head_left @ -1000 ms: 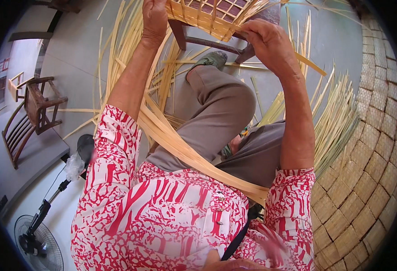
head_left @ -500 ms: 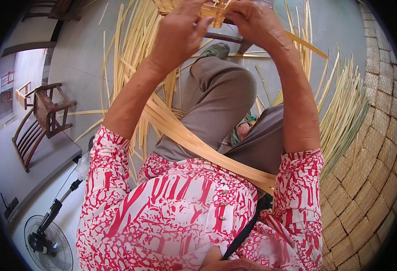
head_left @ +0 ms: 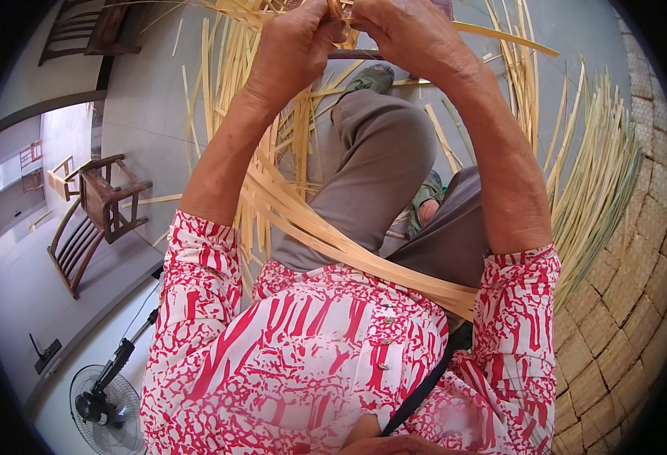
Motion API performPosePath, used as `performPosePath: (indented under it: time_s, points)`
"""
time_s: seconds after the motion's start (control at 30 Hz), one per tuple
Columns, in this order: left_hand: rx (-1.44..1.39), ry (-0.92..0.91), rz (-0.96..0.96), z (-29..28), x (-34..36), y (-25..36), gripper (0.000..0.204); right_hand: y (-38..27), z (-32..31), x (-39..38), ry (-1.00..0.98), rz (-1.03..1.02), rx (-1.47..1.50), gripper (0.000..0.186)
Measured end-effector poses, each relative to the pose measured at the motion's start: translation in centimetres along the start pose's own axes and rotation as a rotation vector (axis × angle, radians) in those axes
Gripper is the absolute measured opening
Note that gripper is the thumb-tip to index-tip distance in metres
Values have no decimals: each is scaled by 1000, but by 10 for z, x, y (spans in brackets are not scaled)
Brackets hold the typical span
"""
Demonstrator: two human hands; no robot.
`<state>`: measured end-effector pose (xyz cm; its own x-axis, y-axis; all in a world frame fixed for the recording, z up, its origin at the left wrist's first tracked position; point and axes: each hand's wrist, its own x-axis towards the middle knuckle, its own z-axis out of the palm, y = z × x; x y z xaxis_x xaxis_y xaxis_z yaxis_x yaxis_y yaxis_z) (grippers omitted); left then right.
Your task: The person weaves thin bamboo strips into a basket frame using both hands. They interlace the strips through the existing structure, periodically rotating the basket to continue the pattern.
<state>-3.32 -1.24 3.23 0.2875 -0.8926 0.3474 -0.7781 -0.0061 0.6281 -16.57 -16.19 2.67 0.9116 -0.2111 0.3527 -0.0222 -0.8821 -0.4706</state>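
Two bare hands meet high up over some weaving, right in front of the person. The woven piece (head_left: 351, 36) is made of flat, yellow strips that look like split bamboo. Wide, smooth strips (head_left: 349, 254) bend in a soft curve across the person's lap. Long, thin sticks (head_left: 595, 163), straw yellow and a bit green, fan out on the smooth gray floor (head_left: 155, 98).

The woven piece is between the hands, just at the tips of the fingers. The left hand (head_left: 292, 49) is curled, with its thumb and fingers pinching the edge. The right hand (head_left: 417, 38) bends over and pinches close by; I can't tell which strip each one has. One flat strip (head_left: 508, 36) pokes out past the right hand.

Unlike a second ago, the hands are close together, and much less of the woven piece shows.
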Motion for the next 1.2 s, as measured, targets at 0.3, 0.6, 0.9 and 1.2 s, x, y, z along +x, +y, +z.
performPosePath:
  time_s: [0.3, 0.6, 0.9, 1.2]
  points:
    - [-84, -95, 46, -9, -16, -21, 9, 4, 8, -9, 6, 123, -215, 40]
    - [-16, -236, 128, -23, -21, -25, 11, 15, 18, 0, 48, -96, -226, 34]
    - [-70, -294, 251, -34, -25, -25, 29, 0, 2, 4, -24, -66, -72, 41]
    - [-84, -33, 28, -27, -18, -29, 17, -2, 0, 13, 197, -141, -237, 47]
